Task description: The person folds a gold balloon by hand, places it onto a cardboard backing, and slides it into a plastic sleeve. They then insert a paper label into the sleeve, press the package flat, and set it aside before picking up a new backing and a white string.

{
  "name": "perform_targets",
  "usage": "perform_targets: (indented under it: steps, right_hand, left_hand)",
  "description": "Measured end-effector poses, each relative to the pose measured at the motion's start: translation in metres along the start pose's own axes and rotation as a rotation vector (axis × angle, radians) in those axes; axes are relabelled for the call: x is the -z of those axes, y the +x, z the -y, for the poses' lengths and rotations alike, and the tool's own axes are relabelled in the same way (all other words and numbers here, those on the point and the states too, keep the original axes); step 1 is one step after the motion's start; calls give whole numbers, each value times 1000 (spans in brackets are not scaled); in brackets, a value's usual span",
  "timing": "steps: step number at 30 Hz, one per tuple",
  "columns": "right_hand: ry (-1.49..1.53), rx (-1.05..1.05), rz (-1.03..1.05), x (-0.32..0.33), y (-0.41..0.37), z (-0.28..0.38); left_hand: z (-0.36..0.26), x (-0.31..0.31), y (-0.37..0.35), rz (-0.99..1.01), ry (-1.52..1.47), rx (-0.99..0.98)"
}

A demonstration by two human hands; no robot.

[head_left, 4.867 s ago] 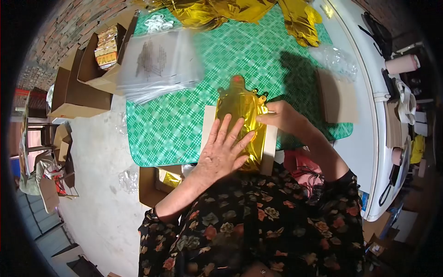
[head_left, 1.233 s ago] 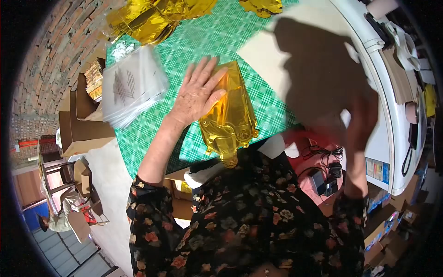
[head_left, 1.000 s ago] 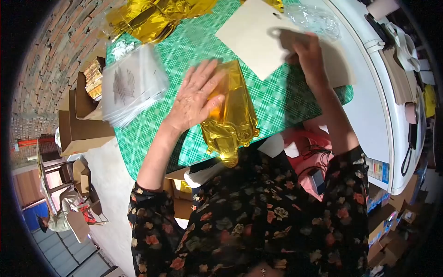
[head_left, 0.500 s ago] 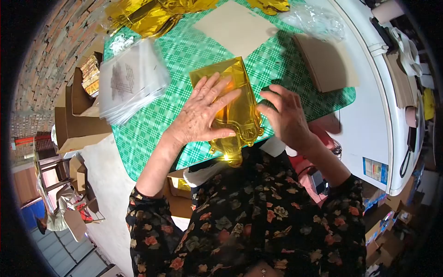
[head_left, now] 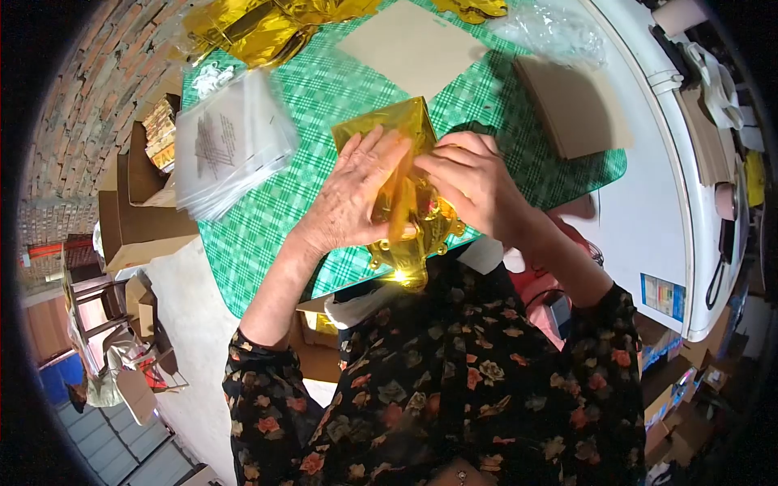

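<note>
A flat, shiny gold foil piece, like a deflated foil balloon, lies near the front edge of the table. Its narrow lower end has small rounded tabs and hangs over the edge towards my body. My left hand rests flat on the foil's left side with fingers stretched out. With bent fingers, my right hand pinches the foil's right side, which is lifted and folded inward near my left fingertips. The fold under my fingers is partly hidden.
Clear plastic bags are stacked on the left of the green checked tablecloth. A cardboard sheet lies at the back, a cardboard stack to the right. More gold foil is heaped at the back left. Open boxes stand left.
My right hand has moved left onto the foil and drawn its right side up and inward. My left hand stays pressed in the same place.
</note>
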State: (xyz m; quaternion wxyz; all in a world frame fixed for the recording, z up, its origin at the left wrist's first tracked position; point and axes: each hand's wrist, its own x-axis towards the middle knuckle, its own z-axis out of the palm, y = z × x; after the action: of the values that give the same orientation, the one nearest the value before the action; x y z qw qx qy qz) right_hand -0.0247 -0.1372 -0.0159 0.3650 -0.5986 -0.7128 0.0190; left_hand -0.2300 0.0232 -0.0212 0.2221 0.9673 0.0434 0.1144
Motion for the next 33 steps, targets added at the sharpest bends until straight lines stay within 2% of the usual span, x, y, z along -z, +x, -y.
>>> perform_targets:
  steps: [6,10,14,21,27,33]
  right_hand:
    - [89,-60,133,-8,20,4]
    - [102,-46,127,-12,18,4]
    - [156,-36,132,-13,10,1]
    - [159,12,83,-12,5,4]
    - [612,-377,108,-10,20,21]
    - [768,-391,-28,-30,16,12]
  left_hand:
    - [2,4,-2,-33,-100,0]
    - [8,2,-2,-22,-156,47]
    - [14,-1,-4,-31,-169,-11]
    - [3,5,0,-17,-98,20]
    - [1,4,0,-9,-53,41]
    - [-1,5,2,-4,-69,53]
